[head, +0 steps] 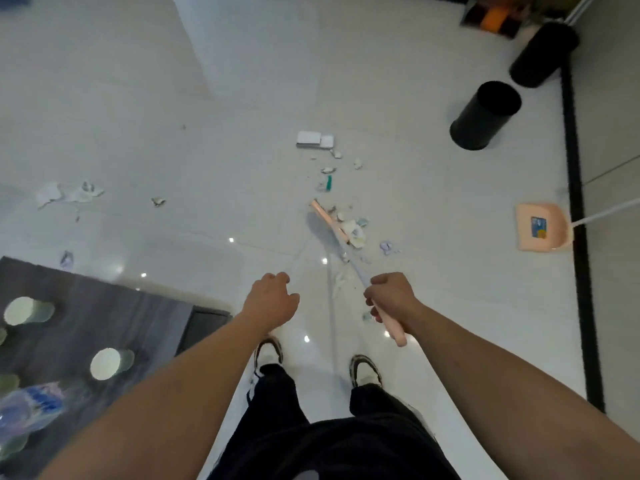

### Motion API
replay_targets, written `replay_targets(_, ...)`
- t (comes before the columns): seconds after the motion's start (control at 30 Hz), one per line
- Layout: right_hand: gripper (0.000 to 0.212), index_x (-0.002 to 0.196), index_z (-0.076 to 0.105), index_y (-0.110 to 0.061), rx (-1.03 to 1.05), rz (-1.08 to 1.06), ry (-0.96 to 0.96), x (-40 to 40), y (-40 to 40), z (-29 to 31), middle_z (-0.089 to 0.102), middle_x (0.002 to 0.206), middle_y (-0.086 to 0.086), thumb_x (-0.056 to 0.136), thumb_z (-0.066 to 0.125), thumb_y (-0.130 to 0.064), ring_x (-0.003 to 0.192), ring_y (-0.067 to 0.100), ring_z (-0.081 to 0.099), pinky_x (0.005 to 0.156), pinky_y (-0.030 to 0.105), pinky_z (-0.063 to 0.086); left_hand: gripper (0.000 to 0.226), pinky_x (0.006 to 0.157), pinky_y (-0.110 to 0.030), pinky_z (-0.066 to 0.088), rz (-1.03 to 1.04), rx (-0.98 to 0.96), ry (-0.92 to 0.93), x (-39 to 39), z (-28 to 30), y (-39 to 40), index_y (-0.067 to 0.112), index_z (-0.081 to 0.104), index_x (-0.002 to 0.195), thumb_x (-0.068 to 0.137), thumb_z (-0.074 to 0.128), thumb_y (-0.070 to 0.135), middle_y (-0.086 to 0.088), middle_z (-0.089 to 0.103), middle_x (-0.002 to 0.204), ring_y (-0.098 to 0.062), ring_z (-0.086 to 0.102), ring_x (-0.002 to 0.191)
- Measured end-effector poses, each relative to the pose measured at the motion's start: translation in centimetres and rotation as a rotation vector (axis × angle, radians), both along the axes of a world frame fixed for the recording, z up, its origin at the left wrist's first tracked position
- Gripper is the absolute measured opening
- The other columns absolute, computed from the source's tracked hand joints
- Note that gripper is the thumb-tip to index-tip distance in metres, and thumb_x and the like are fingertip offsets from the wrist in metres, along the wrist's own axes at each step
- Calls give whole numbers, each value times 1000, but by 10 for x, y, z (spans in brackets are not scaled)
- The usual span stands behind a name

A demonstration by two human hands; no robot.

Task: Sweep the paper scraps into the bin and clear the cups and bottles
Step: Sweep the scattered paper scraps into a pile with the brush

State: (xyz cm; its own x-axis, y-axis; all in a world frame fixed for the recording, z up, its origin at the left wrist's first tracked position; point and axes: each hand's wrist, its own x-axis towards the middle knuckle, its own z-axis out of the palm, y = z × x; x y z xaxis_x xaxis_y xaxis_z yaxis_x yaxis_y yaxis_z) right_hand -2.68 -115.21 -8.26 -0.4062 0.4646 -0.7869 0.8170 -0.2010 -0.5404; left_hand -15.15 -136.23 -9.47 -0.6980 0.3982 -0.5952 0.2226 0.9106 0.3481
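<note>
My right hand (389, 296) grips the pink handle of a broom (393, 329). Its pink head (329, 221) rests on the white floor against a small heap of paper scraps (355, 230). More scraps (329, 171) trail toward a white box (314, 139), and others lie far left (69, 194). My left hand (272, 299) hangs loosely curled and holds nothing. A black bin (485, 116) stands upright at the far right. A pink dustpan (540, 226) sits on the floor to the right. Paper cups (26, 310) (110, 363) and a plastic bottle (27, 407) stand on the dark table at lower left.
A second black cylinder (543, 53) lies tipped beyond the bin. A black floor strip (578, 237) runs along the right side. A white column (249, 39) rises at the top centre. My feet (266, 355) stand between the table (104, 306) and the broom.
</note>
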Motion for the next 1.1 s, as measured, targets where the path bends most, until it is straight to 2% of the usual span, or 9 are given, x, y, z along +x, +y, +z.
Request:
replay_targets(0.1,36,113,59,7,-6,-159,-1,14,-18,13,64,81,20,78,62,2,44,21,53,45,27,45,54,100,-37,38,-166,36,3,-28,2,15,15,44,140,92,53,37,-12,47,137,-30,46,123)
replay_targets(0.2,38,116,56,-14,-18,-341,-17,27,-41,16,62,82,19,82,60,2,42,20,52,42,25,43,54,101,-38,38,-290,51,-5,-51,3,27,15,44,140,91,53,37,-12,47,138,-30,45,125)
replay_targets(0.27,19,95,55,-10,-5,-455,-27,33,-54,13,55,77,17,83,55,4,40,22,48,42,25,40,55,101,-38,39,-350,57,-5,-61,1,32,15,45,140,90,54,37,-12,47,138,-31,44,125)
replay_targets(0.33,12,80,52,-6,-1,-569,-63,42,-65,7,51,71,15,83,52,5,38,21,46,43,25,39,56,100,-39,39,-402,54,-11,-65,-3,34,16,45,139,89,55,37,-12,47,138,-31,44,125)
replay_targets(0.5,5,88,58,0,-116,-812,-153,56,-85,-12,50,66,11,90,62,0,44,18,44,43,24,38,55,101,-37,38,-493,9,-71,-59,-16,25,16,44,140,90,53,38,-12,45,139,-29,44,125)
replay_targets(0.7,11,95,53,3,-263,-856,-80,20,-121,-20,48,64,13,88,50,11,44,20,45,39,22,38,55,101,-38,39,-494,-27,-82,-73,-23,12,17,43,141,91,52,39,-11,44,140,-29,43,125)
replay_targets(0.9,13,80,54,-1,-460,-789,50,-35,-134,-6,49,60,11,91,53,6,42,15,43,38,21,37,54,100,-38,39,-419,-39,-56,-103,-17,2,17,43,140,91,53,37,-11,44,140,-30,44,125)
replay_targets(1.03,1,97,54,1,-646,-825,143,-60,-122,0,51,69,12,97,55,0,46,12,43,35,16,39,52,96,-38,40,-388,-29,-45,-116,-14,-3,17,45,137,90,52,37,-11,47,135,-30,46,121)
replay_targets(1.1,5,99,55,3,-639,-759,139,-71,-118,2,53,71,12,96,57,-1,46,12,44,36,16,39,54,98,-38,41,-379,-32,-51,-121,-13,-6,17,43,139,90,51,38,-11,47,136,-29,46,121)
